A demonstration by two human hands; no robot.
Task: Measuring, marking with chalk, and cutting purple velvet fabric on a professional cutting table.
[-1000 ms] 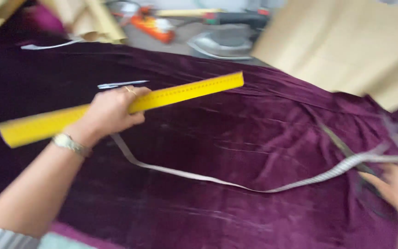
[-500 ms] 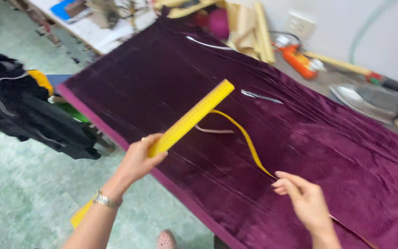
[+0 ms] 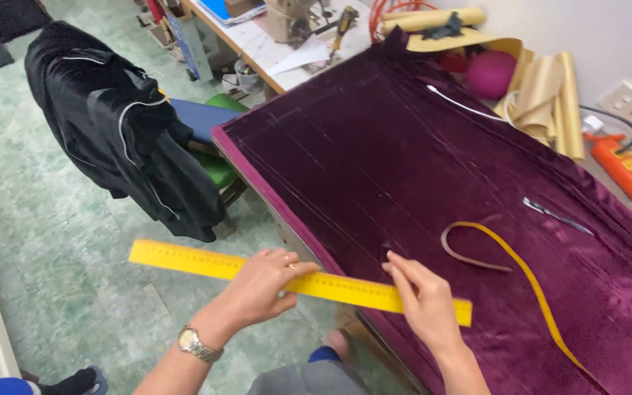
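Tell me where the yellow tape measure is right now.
In the head view the yellow tape measure lies looped on the purple velvet cloth, right of both hands and the yellow ruler, below the small metal snips.

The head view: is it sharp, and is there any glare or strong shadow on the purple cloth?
Head view: mostly sharp; both hands, left and right, and the yellow ruler show only slight softness. The purple cloth is lit evenly, with a soft sheen, no hard glare, faint shadows under the hands.
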